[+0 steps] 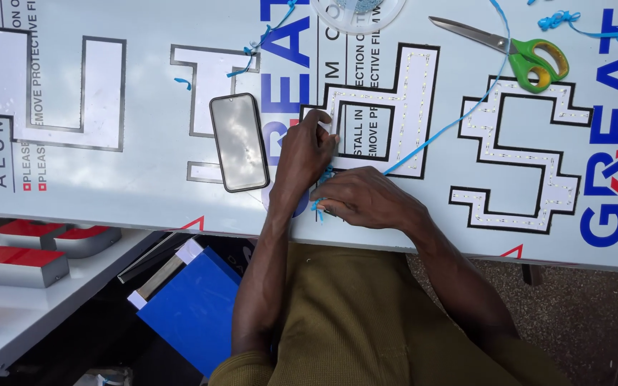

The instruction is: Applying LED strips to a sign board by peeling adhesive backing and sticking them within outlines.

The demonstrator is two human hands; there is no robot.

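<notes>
White printed panel (144,171) bears letter cutouts, phone (239,142), scissors (516,48).

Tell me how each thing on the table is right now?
Scissors: shut, lying flat.
Phone: screen dark, face up.
Blue ribbon: loose, running to the hands.
Left hand: fingertips pressing the letter cutout.
Right hand: pinching the ribbon's end.
Panel: flat, film on.

Both hands (307,151) (366,198) close together, fingers curled.

The round clear dish (357,14) is cut off by the top edge.
</notes>
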